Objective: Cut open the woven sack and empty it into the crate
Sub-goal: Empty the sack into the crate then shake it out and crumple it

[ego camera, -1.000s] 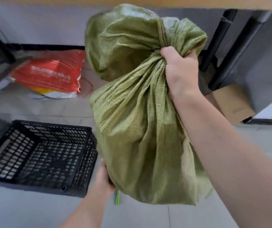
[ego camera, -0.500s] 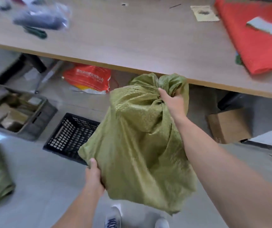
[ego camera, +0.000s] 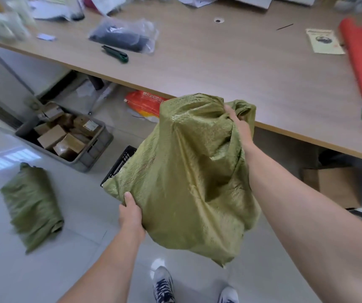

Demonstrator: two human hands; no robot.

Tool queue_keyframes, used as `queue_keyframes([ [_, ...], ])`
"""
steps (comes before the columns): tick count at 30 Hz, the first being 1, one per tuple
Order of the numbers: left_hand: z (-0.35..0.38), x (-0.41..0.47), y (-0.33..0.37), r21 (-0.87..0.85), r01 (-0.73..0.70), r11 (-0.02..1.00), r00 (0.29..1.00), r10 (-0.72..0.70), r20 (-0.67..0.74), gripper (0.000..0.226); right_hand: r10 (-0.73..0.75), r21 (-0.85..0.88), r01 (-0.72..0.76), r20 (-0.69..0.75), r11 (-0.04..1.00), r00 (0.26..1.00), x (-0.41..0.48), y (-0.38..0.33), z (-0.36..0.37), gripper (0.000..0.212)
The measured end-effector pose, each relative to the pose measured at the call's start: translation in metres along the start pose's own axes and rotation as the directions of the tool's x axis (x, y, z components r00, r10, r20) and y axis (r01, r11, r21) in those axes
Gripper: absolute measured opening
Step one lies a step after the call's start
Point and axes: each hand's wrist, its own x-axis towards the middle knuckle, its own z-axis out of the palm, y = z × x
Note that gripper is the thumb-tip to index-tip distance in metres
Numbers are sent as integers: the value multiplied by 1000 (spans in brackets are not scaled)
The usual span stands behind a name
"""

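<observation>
Right grip (ego camera: pixel 239 127): fingers curled tight round the bunched neck of the woven sack (ego camera: pixel 188 171), just above centre of the frame, in front of the table (ego camera: pixel 219 68) edge.
Left grip (ego camera: pixel 132 213): thumb on top, fingers tucked under the sack's lower left corner, pinching the fabric.
Woven sack: green and crumpled, held in the air between both grips at the centre of the frame, its bottom hanging over the floor.
Crate (ego camera: pixel 121 165): black lattice on the floor behind the sack; only a corner shows at the sack's left edge.
Table top: a dark green cutter (ego camera: pixel 115 54) lies upper left, just beside a clear bag (ego camera: pixel 123 36) of dark contents.
Floor: a grey bin (ego camera: pixel 97 149) of cardboard boxes stands left of the crate; a second green sack (ego camera: pixel 31 206) lies at lower left.
</observation>
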Motion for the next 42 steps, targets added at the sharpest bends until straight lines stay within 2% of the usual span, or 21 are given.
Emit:
queue_keyframes([
  [1,-4,7,7,-19,13,1000,1000,-12,14,69,3,15,-4,27,1000,1000,-2,-6,9,79],
  [3,-13,20,21,-63,26,998,999,-24,37,58,-7,33,4,102,999,995,-3,-15,23,64],
  [6,-26,32,39,-97,39,995,999,-38,16,57,9,127,-40,235,991,972,-3,-19,40,31],
  [7,-30,36,45,-98,39,994,999,-38,12,58,21,148,-62,268,987,963,-4,-19,48,28],
  [9,-40,43,53,-124,66,990,998,-62,33,58,33,185,-99,331,978,943,-6,-15,64,31],
  [11,-50,51,58,-133,113,985,992,-105,68,62,75,223,-173,391,959,917,-3,-6,74,49],
  [15,-68,64,61,-122,148,981,989,-146,26,69,219,26,-272,522,962,824,5,8,108,73],
  [17,-73,70,62,-137,139,981,988,-147,-47,65,259,-48,-275,516,960,816,18,18,127,96],
  [20,-80,83,62,-139,115,984,987,-129,-96,77,257,-2,-292,481,957,838,38,34,156,104],
  [22,-83,93,62,-117,104,988,985,-119,-123,79,252,70,-320,468,945,847,48,43,174,96],
  [25,-84,107,64,-99,99,990,971,-118,-207,75,275,117,-364,456,924,846,67,60,202,69],
  [28,-84,129,62,-31,108,994,951,-113,-289,72,329,145,-445,485,884,810,86,86,230,65],
  [30,-83,142,63,-5,98,995,936,-94,-339,73,350,156,-474,487,867,800,96,102,246,71],
  [34,-82,176,72,115,98,989,911,-43,-409,73,413,156,-537,476,829,776,125,137,278,103],
  [37,-79,202,77,207,121,971,912,-26,-410,66,485,79,-575,454,814,748,149,169,297,113],
  [40,-70,225,83,273,140,952,918,-21,-395,63,566,-66,-587,368,807,738,155,171,309,106],
  [42,-64,244,86,309,159,938,933,-41,-356,63,610,-161,-591,302,790,733,166,182,320,94],
])
